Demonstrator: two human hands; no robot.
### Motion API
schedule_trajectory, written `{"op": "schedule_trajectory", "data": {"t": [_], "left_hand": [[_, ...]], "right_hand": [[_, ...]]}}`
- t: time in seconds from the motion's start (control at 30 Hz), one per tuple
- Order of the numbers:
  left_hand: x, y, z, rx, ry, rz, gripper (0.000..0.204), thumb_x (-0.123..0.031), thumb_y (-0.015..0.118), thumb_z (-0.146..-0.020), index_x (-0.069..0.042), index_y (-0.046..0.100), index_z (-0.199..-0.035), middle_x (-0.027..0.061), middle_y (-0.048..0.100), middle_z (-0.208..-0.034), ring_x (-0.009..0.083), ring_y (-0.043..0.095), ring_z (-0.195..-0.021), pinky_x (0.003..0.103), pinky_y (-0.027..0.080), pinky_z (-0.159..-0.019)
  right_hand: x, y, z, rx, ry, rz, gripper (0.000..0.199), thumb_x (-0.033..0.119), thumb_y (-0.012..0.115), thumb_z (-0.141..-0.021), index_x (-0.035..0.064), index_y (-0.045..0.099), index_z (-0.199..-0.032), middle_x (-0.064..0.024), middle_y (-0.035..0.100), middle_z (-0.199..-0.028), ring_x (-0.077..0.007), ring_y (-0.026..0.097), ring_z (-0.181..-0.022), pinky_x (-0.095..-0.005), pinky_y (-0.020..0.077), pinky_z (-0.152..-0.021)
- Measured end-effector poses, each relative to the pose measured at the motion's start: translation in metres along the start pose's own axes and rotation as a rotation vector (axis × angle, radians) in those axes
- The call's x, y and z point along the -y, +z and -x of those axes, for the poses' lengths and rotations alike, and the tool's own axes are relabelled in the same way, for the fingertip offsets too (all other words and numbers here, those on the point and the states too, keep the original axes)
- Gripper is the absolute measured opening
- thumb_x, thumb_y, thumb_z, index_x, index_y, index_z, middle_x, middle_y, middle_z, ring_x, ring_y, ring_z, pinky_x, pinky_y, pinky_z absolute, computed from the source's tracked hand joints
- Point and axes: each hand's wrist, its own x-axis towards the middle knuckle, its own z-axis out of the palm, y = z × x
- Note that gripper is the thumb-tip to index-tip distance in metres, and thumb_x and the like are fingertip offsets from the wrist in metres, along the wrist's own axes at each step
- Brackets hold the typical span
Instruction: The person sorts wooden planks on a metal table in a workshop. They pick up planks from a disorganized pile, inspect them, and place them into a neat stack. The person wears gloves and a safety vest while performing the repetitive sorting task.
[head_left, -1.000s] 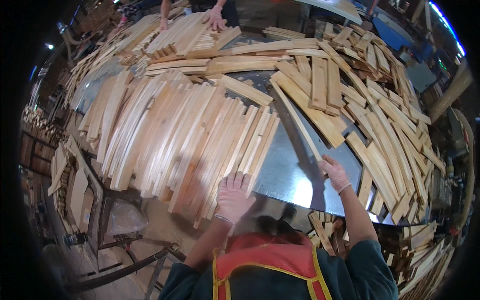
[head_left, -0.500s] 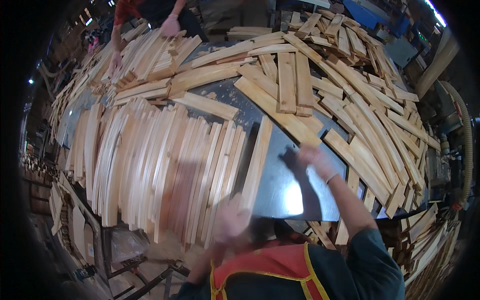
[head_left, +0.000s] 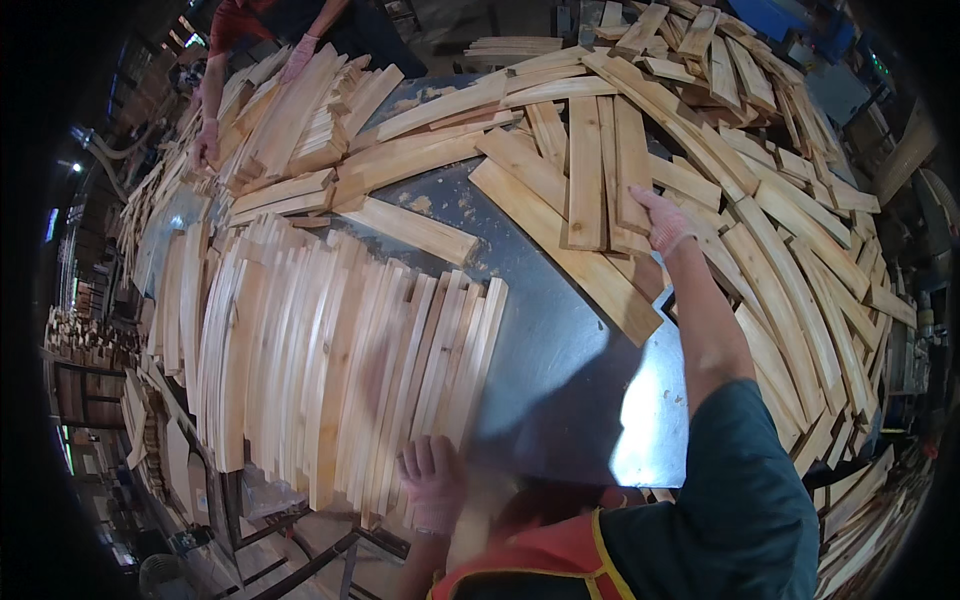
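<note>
metal table [head_left: 560,400] carrying a row of pale wooden slats [head_left: 340,360], long axes running away from the person. right of the row, right hand [head_left: 660,222] lies flat, fingers spread, on a loose slat [head_left: 625,170]; left hand [head_left: 432,482] rests open on the row's near ends.

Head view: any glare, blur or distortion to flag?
Head view: bright glare on the bare metal table near the right arm; left hand slightly motion-blurred, right hand sharper on the loose slats; fisheye bends slat edges toward the black rim.
</note>
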Motion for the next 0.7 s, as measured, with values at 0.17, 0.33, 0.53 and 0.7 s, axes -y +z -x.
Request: {"op": "schedule_trajectory", "data": {"t": [0.17,0.33,0.53,0.7], "left_hand": [[-0.005,-0.005,0.006,-0.114,-0.019,-0.016,0.033,-0.021,0.069,-0.091,-0.008,0.057,-0.119,0.0142,0.055,-0.121,0.0361,0.055,-0.116,0.055,0.044,-0.103],[0.003,0.001,0.02,0.056,-0.04,0.069,0.061,-0.032,0.071,-0.09,-0.006,0.052,-0.142,0.0177,0.05,-0.144,0.0414,0.045,-0.139,0.06,0.035,-0.117],[0.021,0.003,0.024,0.059,-0.025,0.224,0.078,-0.039,0.078,-0.085,-0.007,0.048,-0.15,0.0168,0.046,-0.153,0.042,0.04,-0.145,0.06,0.033,-0.12],[0.005,-0.026,-0.007,0.047,0.076,0.384,0.075,-0.045,0.076,-0.085,-0.004,0.054,-0.144,0.0155,0.049,-0.148,0.0378,0.044,-0.14,0.055,0.035,-0.118]], "right_hand": [[-0.059,0.002,0.194,0.097,-0.063,0.117,0.058,0.041,0.069,-0.103,0.0041,0.057,-0.147,-0.0099,0.072,-0.125,-0.023,0.072,-0.111,-0.0398,0.0605,-0.096],[-0.135,0.001,0.275,0.274,0.261,-0.126,0.074,0.021,0.089,-0.084,0.0057,0.054,-0.148,-0.0104,0.069,-0.132,-0.0272,0.067,-0.122,-0.0464,0.0567,-0.107],[-0.248,0.055,0.327,0.113,0.177,0.056,0.067,0.009,0.085,-0.083,0.0032,0.057,-0.143,-0.0137,0.072,-0.127,-0.0285,0.07,-0.115,-0.0425,0.0585,-0.099],[-0.273,0.127,0.369,0.158,0.11,1.048,0.096,0.04,0.082,-0.083,0.0025,0.035,-0.158,-0.0297,0.062,-0.139,-0.0392,0.064,-0.128,-0.0427,0.0506,-0.109]]}}
